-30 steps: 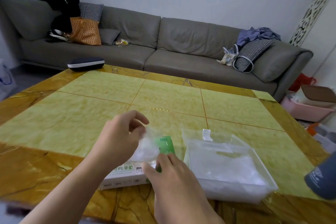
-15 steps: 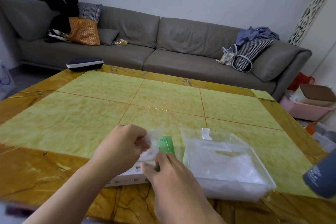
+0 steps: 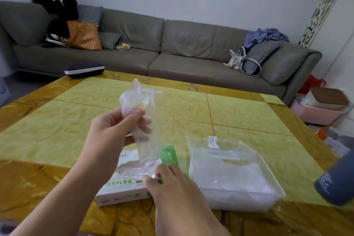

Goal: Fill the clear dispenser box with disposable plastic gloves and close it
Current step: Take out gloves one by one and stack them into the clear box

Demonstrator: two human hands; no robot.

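Your left hand (image 3: 113, 132) pinches a clear glove (image 3: 142, 113) lifted above the carton (image 3: 122, 186); right hand (image 3: 172, 184) fingers pin the carton's opening so it stays down. Dispenser box (image 3: 229, 176), lid open, sits just right on the counter (image 3: 249, 113), w/ gloves inside.

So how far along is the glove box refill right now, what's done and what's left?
Partly done. The clear dispenser box is open and already holds a layer of gloves. In hand: the left hand holds up a bunch of plastic gloves above the cardboard glove carton, while the right hand rests on the carton. Left: drop these in, perhaps add more, then close the box.
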